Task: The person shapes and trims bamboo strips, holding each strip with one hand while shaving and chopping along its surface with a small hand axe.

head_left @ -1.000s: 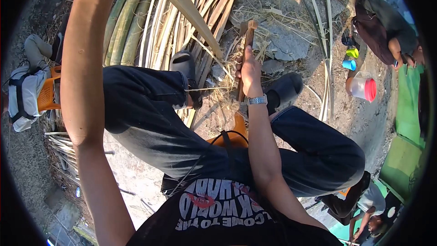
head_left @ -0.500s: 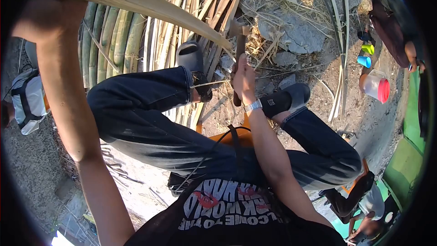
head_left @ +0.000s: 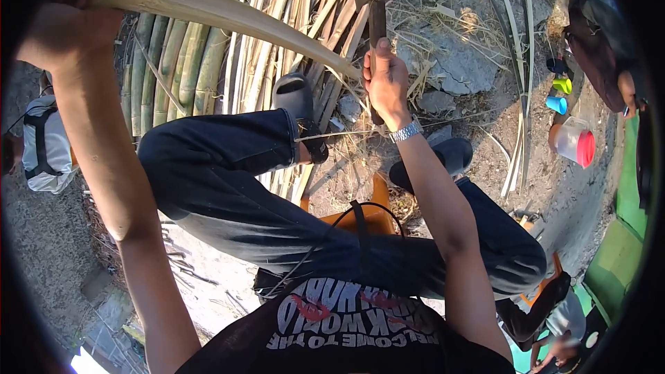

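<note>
My left hand (head_left: 69, 34) is at the upper left, its fingers wrapped round the thick end of a pale split bamboo piece (head_left: 228, 17). That piece slants down to the right, its narrow end close to my right hand. In front of me my right hand (head_left: 386, 86) grips the dark wooden handle of a hatchet (head_left: 377, 21), thumb along the handle and the metal head pointing away from me. A watch is on my right wrist. Dry fibre shavings and a flat stone (head_left: 464, 62) lie on the ground beyond it.
Green bamboo poles (head_left: 187, 62) and a heap of split strips (head_left: 277, 0) lie ahead to the left. Thin strips (head_left: 523, 83), cups (head_left: 556, 104) and a red-lidded container (head_left: 575, 142) are at the right. People sit at the right edge and lower right; a white bag (head_left: 48, 145) is at left.
My left hand has moved left and down with the bamboo piece, which now lies flatter across the view. My right hand has raised the hatchet, its head now further up.
</note>
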